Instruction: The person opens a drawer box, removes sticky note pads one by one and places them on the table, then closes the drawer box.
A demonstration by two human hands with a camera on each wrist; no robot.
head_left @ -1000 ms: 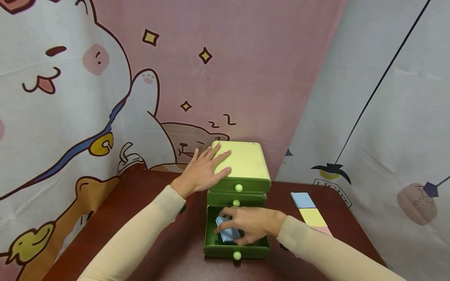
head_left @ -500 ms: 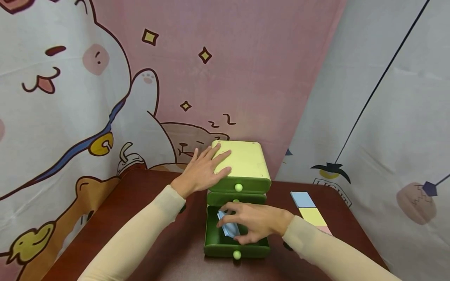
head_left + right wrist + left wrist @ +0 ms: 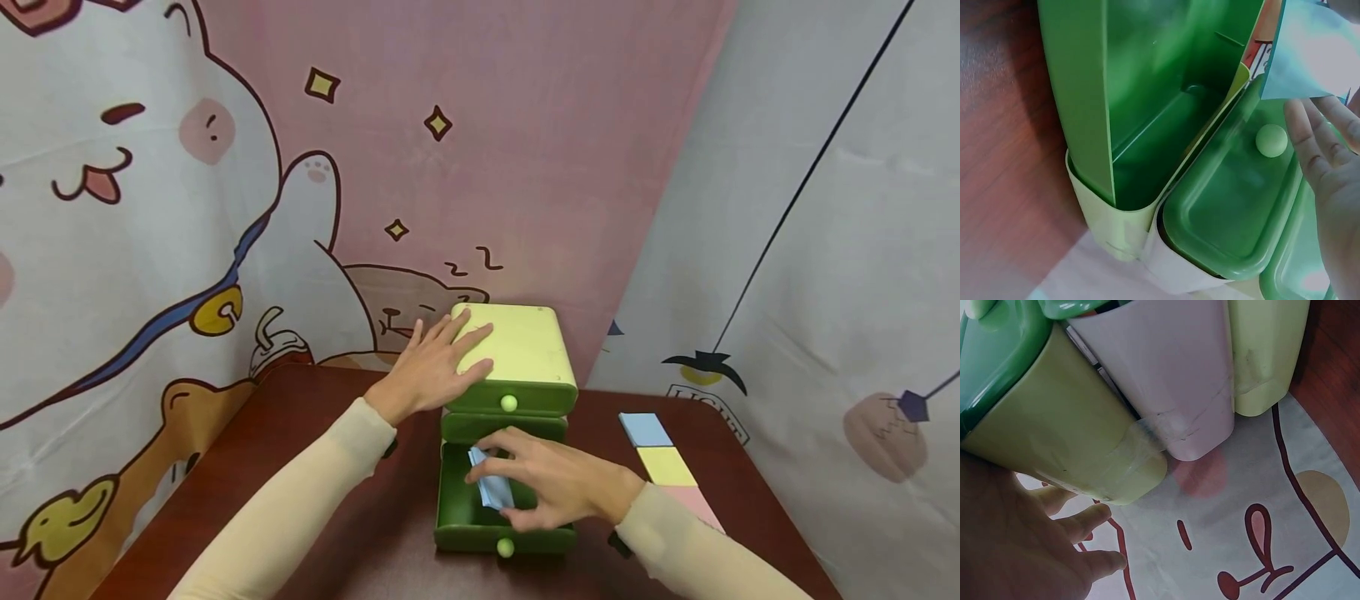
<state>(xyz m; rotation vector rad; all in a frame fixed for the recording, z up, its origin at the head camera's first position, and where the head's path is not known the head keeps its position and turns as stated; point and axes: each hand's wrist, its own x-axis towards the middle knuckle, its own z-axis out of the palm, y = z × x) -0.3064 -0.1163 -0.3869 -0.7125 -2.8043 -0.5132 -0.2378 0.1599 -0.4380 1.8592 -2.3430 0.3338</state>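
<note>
My left hand lies with spread fingers on the pale yellow top of a small chest of drawers with green fronts. Its bottom drawer is pulled out. Over that drawer my right hand pinches a blue pad of sticky notes between thumb and fingers. In the right wrist view the blue pad is raised off the green drawer floor. The left wrist view shows the chest's yellow and pink side walls beside my fingers.
Blue, yellow and pink sticky-note pads lie in a row on the brown table, right of the chest. A cartoon-printed cloth hangs behind. The middle drawer is shut, with a round knob.
My right hand has lifted the blue pad up from the drawer floor and shifted slightly right, tilting the pad more upright. My left hand has stayed in place.
</note>
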